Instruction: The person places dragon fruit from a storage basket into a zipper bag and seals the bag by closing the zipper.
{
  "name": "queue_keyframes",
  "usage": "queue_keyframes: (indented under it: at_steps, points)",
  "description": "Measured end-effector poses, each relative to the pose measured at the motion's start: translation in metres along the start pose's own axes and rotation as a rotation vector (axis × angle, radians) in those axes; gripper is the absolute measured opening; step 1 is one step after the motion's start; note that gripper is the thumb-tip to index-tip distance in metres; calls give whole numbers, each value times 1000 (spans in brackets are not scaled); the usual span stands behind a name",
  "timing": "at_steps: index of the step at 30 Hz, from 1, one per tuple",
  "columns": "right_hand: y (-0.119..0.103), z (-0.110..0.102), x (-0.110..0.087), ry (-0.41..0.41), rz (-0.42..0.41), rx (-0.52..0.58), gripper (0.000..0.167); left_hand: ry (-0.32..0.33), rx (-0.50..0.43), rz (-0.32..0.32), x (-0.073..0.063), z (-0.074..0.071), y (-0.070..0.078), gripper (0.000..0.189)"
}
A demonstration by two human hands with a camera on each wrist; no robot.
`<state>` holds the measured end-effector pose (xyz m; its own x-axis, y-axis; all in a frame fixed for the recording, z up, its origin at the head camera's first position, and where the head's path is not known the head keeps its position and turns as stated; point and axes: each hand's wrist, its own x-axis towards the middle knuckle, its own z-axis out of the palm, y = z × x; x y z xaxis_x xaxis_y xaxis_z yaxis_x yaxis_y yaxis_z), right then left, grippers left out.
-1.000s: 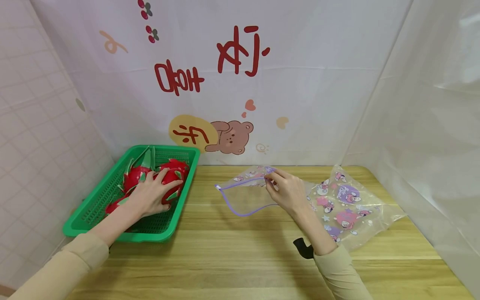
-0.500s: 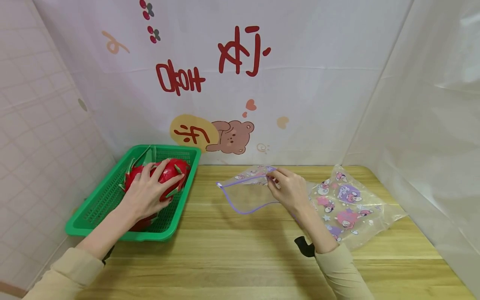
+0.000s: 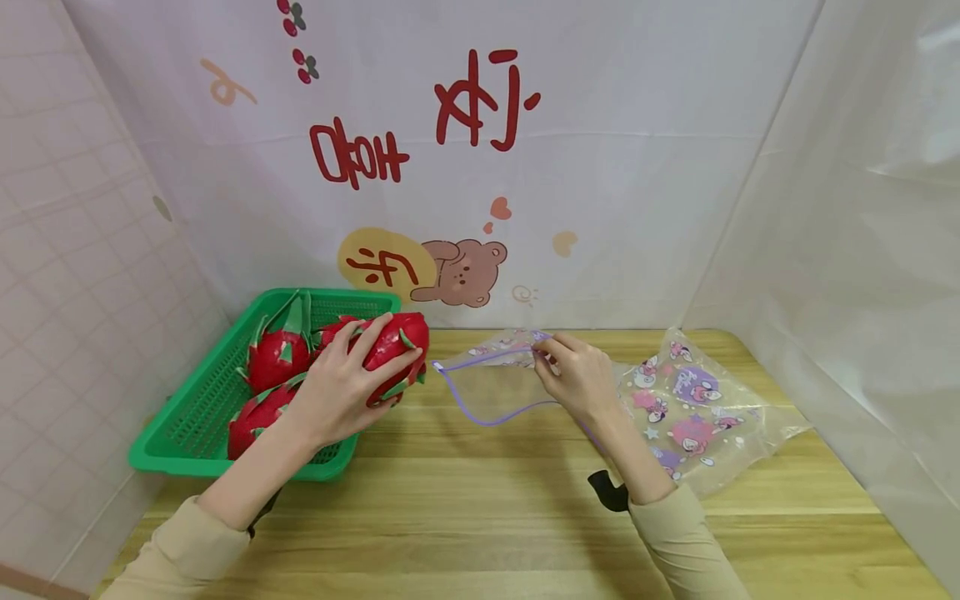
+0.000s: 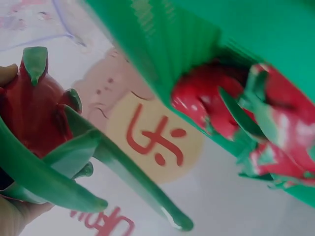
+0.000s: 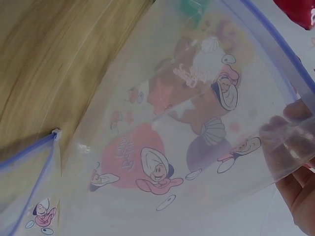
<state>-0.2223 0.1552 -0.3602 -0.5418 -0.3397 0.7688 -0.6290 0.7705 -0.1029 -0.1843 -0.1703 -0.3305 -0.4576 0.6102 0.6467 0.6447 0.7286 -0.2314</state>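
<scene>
My left hand [image 3: 341, 385] grips a red dragon fruit [image 3: 401, 346] with green scales, held up by the right rim of the green basket [image 3: 142, 454]. Long green leaves on that dragon fruit [image 4: 39, 118] show in the left wrist view. With thumb and fingers, my right hand [image 3: 581, 379] pinches the purple-edged rim of a clear printed zip bag [image 3: 495, 379], whose mouth gapes toward the left. The bag's film [image 5: 162, 137] partly covers the right fingers in the right wrist view.
Several more dragon fruits, one [image 3: 277, 358] upright with long leaves, lie in the basket. Another printed zip bag [image 3: 697, 408] lies flat at the right of the wooden table [image 3: 465, 517]. A patterned wall sheet [image 3: 630, 200] stands behind.
My left hand has lifted the dragon fruit out of the basket and carried it right, toward the bag. My right hand stays almost still at the bag's rim.
</scene>
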Motion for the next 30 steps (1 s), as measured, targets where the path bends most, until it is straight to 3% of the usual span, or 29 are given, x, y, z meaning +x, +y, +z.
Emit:
queue_keyframes:
  at_steps: [5,16,21,30]
  points:
    - [-1,1,1,12,2,-5,6,30,-49,3,6,11,13,72]
    - [-4,2,3,42,26,-15,6,27,-128,-12,14,34,38,68]
    - [-6,3,4,51,35,-11,6,22,-80,29,20,43,50,68]
    - [-10,3,5,57,88,-2,6,49,107,137,22,59,67,67]
